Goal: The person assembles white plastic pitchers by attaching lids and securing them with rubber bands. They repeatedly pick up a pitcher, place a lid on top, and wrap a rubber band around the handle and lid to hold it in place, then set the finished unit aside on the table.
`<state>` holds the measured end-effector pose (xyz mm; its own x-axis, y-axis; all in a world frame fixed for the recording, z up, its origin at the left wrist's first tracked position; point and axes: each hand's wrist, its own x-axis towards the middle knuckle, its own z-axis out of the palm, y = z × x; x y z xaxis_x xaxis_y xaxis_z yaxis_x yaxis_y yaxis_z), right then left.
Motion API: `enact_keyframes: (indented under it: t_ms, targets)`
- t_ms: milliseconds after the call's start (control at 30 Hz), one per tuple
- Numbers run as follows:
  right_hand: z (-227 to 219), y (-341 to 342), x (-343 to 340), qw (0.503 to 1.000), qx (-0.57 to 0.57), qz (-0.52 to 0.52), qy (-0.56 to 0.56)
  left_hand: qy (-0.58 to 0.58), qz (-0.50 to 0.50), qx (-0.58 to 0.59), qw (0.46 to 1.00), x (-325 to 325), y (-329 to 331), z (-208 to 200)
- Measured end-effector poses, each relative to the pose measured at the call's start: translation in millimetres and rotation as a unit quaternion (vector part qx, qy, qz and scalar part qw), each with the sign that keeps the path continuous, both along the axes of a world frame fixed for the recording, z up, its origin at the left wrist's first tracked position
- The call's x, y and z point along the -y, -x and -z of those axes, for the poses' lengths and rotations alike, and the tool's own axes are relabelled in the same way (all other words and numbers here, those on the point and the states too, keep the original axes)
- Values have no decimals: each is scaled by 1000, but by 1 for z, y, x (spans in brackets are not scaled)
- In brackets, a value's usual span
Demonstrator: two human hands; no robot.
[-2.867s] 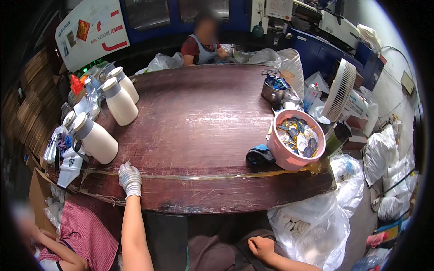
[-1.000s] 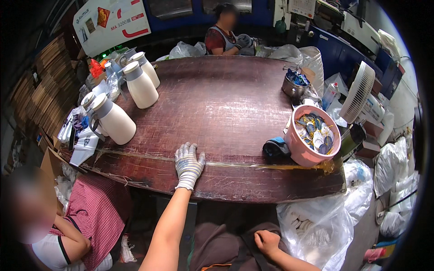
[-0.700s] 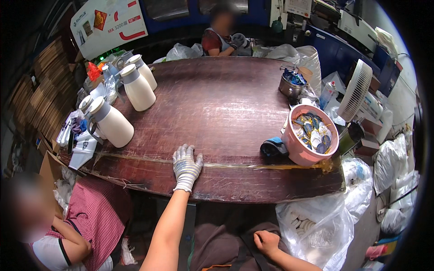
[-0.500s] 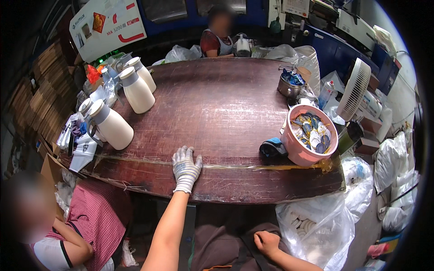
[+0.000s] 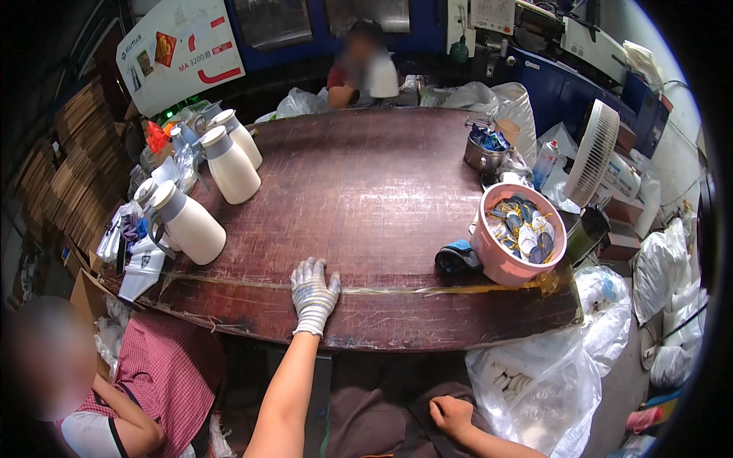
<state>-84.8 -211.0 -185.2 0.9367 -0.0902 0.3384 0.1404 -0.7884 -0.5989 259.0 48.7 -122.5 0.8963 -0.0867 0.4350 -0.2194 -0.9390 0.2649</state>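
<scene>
Left grip point(image 5: 313, 295) in striped white glove point(image 5: 311, 316), right grip point(image 5: 452, 414) bare, dark brown clothing point(image 5: 365, 416)

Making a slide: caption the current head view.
Gloved left hand rests on dark table between cream jugs and pink bucket; bare right hand on lap.

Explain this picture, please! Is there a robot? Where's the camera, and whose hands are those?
There's no robot, just a person. A camera on their head looks down, and its wide lens bends straight edges. The arms reaching in from the bottom are theirs. The left hand, in a striped glove, rests on a brown table. The bare right hand is curled over the lap. I can't see either hand holding anything. On the table's left stand cream jugs with grey tops; on its right, a pink bucket of dark and pale pieces and a metal pot. Two other people are nearby.
</scene>
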Motion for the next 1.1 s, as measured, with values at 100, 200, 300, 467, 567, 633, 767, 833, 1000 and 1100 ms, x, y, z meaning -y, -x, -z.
enact_keyframes:
  t_ms: [100,200,300,467,567,633,767,833,1000,1100]
  targets:
    - [1,1,0,1000,3,1,2,-1,0,-6,1000,0,0,-1]
    - [2,1,0,1000,4,-1,2,-5,-1,-10,1000,0,0,-1]
    - [2,0,0,1000,4,-5,-6,-5,-3,-3,1000,0,0,-1]
    - [-7,-5,-1,998,-42,15,-52,-3,-3,7,1000,-1,2,-4]
    - [-40,-32,2,985,-101,-11,-143,93,2,-25,995,2,3,-18]
    - [-72,-68,0,986,-72,-82,-128,165,-7,13,986,-2,3,-12]
    - [-139,-162,-17,978,185,-79,-54,358,24,14,933,-11,-3,4]
    - [-180,-200,-32,951,287,-20,-110,494,52,-15,868,-22,-9,18]
    - [-176,-202,-55,959,123,-129,-222,596,64,-23,800,-25,-12,28]
    - [-139,-167,-60,955,75,-134,-253,633,26,39,773,15,41,-33]
